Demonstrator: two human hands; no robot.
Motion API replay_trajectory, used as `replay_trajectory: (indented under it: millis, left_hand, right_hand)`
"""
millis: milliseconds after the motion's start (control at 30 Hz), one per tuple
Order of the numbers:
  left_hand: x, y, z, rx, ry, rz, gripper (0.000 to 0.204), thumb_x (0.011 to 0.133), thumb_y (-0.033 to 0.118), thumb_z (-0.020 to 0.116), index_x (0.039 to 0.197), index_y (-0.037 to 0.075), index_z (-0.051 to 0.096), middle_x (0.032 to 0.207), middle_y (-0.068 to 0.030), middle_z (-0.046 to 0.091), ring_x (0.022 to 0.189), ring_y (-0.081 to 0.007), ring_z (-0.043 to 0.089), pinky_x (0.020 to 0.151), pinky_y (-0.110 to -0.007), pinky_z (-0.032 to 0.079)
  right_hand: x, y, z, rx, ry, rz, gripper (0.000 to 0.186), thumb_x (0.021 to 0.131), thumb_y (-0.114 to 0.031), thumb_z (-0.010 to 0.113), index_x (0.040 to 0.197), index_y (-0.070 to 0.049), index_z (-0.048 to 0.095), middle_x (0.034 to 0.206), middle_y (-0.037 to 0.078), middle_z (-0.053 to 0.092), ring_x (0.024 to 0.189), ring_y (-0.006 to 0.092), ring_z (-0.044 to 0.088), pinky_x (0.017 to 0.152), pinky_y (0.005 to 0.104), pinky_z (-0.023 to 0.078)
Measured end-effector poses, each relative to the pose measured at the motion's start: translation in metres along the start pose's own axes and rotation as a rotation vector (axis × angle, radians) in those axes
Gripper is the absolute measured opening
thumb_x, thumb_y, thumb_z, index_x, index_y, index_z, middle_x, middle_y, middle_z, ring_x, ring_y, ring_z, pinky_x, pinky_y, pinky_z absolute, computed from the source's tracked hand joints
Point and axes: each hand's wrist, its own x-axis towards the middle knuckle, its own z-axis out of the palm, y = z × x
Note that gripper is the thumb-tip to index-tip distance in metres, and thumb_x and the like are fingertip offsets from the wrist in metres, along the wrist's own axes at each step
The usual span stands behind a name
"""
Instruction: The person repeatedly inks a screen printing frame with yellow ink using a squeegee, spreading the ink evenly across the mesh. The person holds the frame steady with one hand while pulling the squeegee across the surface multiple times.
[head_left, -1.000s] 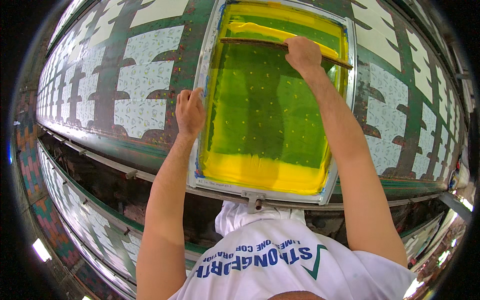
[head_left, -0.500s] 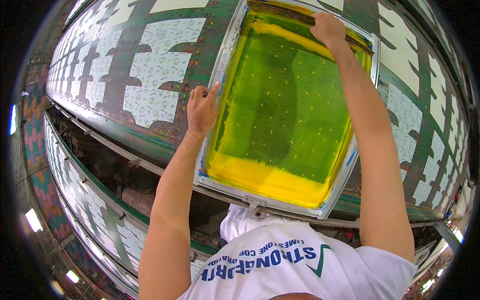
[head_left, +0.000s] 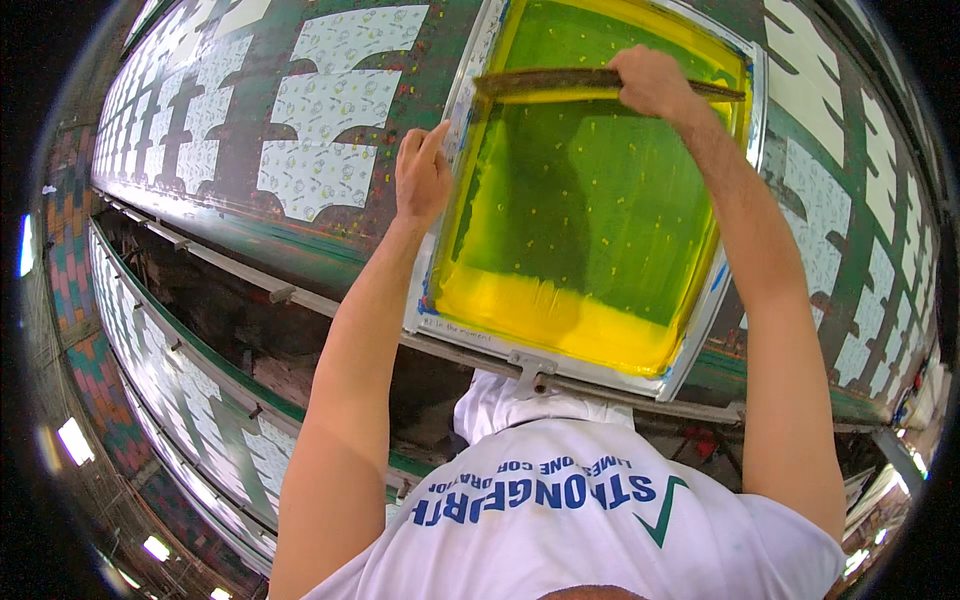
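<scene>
Head view: our right hand (head_left: 655, 82) wraps its grip around the squeegee (head_left: 560, 82) at 12 o'clock of the screen frame (head_left: 440, 290), dragging yellow ink. Left hand (head_left: 422, 175), fingers loose, presses the frame's 9 o'clock rail, steadying it on the counter (head_left: 250, 240).

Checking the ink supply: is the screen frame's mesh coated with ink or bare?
Coated. The screen frame holds green-yellow ink across its mesh, pooled thick yellow at the near edge.
</scene>
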Motion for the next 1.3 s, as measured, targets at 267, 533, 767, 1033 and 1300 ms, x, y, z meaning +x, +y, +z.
replay_trajectory:
  millis: [267, 533, 767, 1033, 1300]
  left_hand:
    - [-0.003, -0.007, 0.003, -0.005, 0.020, -0.026, 0.036, 0.090, -0.001, 0.057, 0.123, 0.008, 0.067, 0.104, -0.0161, 0.060, 0.102, -0.0382, 0.059, 0.090, -0.048, 0.049]
    - [-0.002, -0.012, 0.011, 0.104, 0.008, 0.096, 0.032, 0.095, 0.027, 0.069, 0.123, 0.012, 0.072, 0.105, -0.0129, 0.060, 0.103, -0.0348, 0.059, 0.090, -0.048, 0.049]
    - [-0.002, -0.011, 0.011, 0.184, -0.021, 0.121, 0.042, 0.092, 0.034, 0.073, 0.130, 0.017, 0.073, 0.104, -0.0116, 0.058, 0.101, -0.0328, 0.059, 0.087, -0.047, 0.051]
    - [-0.002, -0.008, 0.010, 0.190, -0.044, 0.092, 0.041, 0.093, 0.033, 0.069, 0.130, 0.017, 0.074, 0.104, -0.0136, 0.059, 0.103, -0.0333, 0.059, 0.088, -0.046, 0.052]
    - [-0.002, -0.004, 0.008, 0.234, -0.088, 0.035, 0.040, 0.093, 0.034, 0.068, 0.130, 0.019, 0.074, 0.107, -0.0145, 0.061, 0.106, -0.0337, 0.060, 0.090, -0.046, 0.053]
  right_hand:
    - [-0.111, -0.115, 0.010, 0.136, -0.143, -0.102, 0.019, 0.076, -0.013, 0.077, 0.094, -0.009, 0.077, 0.091, 0.017, 0.074, 0.087, 0.0387, 0.073, 0.077, 0.0505, 0.060]
    - [-0.231, -0.228, 0.013, 0.174, -0.214, 0.231, 0.034, 0.072, -0.005, 0.075, 0.105, -0.008, 0.075, 0.100, 0.012, 0.070, 0.100, 0.0332, 0.068, 0.082, 0.0483, 0.058]
    - [-0.276, -0.285, 0.016, 0.214, -0.036, 0.412, 0.017, 0.076, -0.009, 0.075, 0.093, -0.008, 0.074, 0.094, 0.012, 0.071, 0.097, 0.0327, 0.070, 0.078, 0.0468, 0.060]
    - [-0.273, -0.272, 0.010, 0.254, -0.095, 0.438, 0.023, 0.075, -0.008, 0.074, 0.098, -0.009, 0.077, 0.093, 0.014, 0.072, 0.095, 0.0361, 0.071, 0.082, 0.0501, 0.059]
    - [-0.297, -0.296, 0.014, 0.312, -0.110, 0.436, 0.037, 0.074, -0.002, 0.072, 0.110, -0.008, 0.075, 0.101, 0.012, 0.070, 0.102, 0.0346, 0.068, 0.086, 0.0478, 0.058]
